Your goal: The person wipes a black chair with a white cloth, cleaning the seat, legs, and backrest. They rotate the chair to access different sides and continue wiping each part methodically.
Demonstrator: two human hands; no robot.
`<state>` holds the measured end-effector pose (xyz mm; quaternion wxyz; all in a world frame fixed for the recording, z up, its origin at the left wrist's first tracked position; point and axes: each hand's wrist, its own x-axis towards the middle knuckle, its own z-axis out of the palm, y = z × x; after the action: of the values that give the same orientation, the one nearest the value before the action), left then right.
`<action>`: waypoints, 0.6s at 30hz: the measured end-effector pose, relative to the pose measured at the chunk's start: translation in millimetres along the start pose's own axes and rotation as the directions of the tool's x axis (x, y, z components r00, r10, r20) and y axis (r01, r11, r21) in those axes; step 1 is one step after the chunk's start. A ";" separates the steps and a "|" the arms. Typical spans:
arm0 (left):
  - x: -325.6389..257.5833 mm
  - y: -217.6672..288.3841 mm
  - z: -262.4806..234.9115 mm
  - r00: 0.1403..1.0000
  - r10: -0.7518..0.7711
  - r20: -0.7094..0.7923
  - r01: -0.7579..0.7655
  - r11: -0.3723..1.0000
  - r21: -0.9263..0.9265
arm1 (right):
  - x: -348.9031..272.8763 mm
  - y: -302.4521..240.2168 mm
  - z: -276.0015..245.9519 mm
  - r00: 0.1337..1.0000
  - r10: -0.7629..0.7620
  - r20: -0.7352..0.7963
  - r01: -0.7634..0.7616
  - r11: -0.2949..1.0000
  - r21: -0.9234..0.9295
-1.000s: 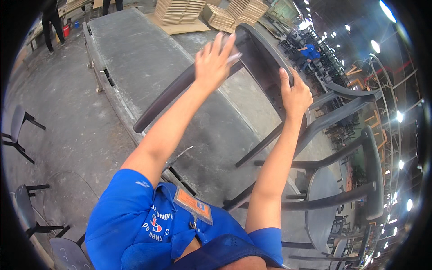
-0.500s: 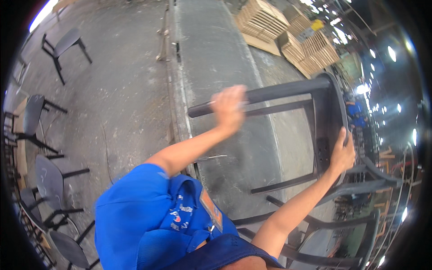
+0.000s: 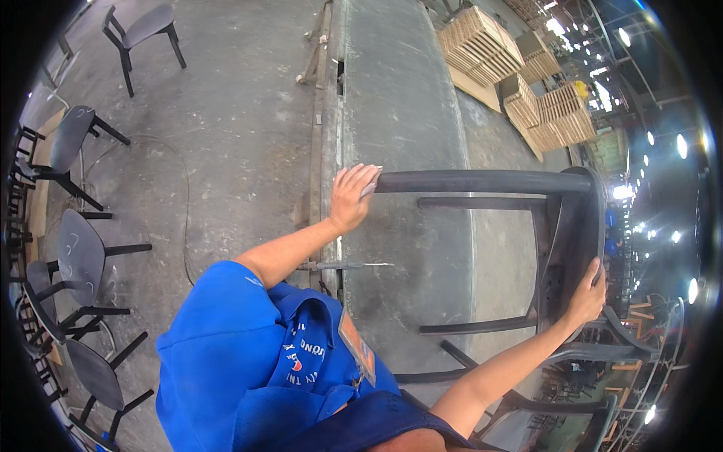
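Observation:
A black chair lies tipped on its side in front of me, its legs pointing left over the long grey bench surface. My left hand is closed round the end of its far upper leg. Something thin and pale shows between those fingers and the leg; its kind is not clear. With my right hand I grip the edge of the chair's seat at the right, the thumb pointing up along it. Below the held chair, more dark chair frames stand partly behind my right arm.
Several black chairs stand along the left, among them one with a grey seat and one at the far left. Stacked pale wooden slats stand at the far right. A thin hose runs across the floor.
My left hand has slid left along the leg to its tip. The view has shifted, and the chair now appears lower and more level, with my right hand still on its seat edge.

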<state>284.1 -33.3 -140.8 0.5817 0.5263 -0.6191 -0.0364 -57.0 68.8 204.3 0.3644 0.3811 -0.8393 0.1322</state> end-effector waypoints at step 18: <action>-10.2 -56.0 -1.0 0.875 0.471 0.114 -0.472 0.882 -0.017 | 12.9 8.8 9.9 1.000 -0.011 -0.028 0.010 1.000 -0.010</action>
<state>316.6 -50.5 -184.2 0.5335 0.3602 -0.7611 0.0795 -74.3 62.7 207.0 0.3786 0.3819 -0.8328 0.1315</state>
